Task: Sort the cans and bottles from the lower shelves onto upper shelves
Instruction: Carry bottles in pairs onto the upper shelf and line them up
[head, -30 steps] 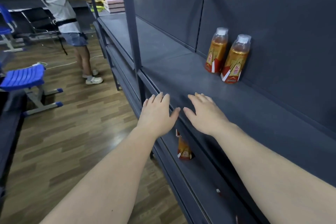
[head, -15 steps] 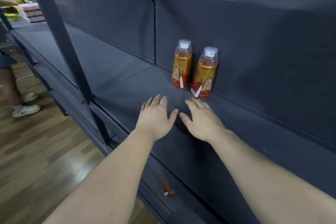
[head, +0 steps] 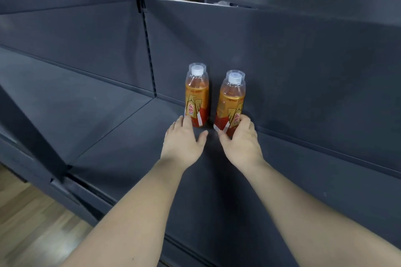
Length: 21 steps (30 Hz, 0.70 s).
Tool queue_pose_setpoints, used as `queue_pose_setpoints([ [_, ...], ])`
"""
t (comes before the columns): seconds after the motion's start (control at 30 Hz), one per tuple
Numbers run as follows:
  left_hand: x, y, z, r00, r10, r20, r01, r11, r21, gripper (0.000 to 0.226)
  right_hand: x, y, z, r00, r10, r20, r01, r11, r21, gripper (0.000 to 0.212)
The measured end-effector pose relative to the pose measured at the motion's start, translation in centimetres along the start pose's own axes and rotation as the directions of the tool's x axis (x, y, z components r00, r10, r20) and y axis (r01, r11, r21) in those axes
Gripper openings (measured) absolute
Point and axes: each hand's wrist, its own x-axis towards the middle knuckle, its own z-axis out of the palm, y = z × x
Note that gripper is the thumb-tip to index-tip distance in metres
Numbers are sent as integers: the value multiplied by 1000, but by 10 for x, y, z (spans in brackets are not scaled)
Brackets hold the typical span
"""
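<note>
left hand (head: 183, 141) flat and relaxed, fingertips touching the left bottle (head: 197, 95) low down; right hand (head: 240, 138) wraps the right bottle (head: 232, 99), hiding its base on the shelf (head: 130, 136).

- The left bottle (head: 197, 95) holds amber-orange liquid beneath a clear top and a white cap (head: 198, 70).
- Its label (head: 196, 106) is golden orange above and red at the base, crossed by a slanting white stripe, with red characters.
- The right bottle (head: 231, 104) shows the same colours: white, amber, gold, red, with a white stripe.
- The shelf (head: 121, 128) and back panel (head: 303, 67) are plain dark blue-grey.
- The floor (head: 32, 223) is brown, with wood-grain planks.
</note>
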Motion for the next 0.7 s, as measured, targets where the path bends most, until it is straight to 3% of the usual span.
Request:
queue_pose_setpoints([
  [0.17,31,3,11,990,-129,-55,110,958,-265,69,23,0,6,992,125,-32,-121,986,112,95],
  [0.33,56,5,16,982,-184,-52,148,905,-398,91,42,2,16,987,155,-34,-146,971,189,105],
  [0.7,85,4,31,975,-195,-108,119,866,-486,90,59,7,30,990,121,-70,-95,949,301,83],
])
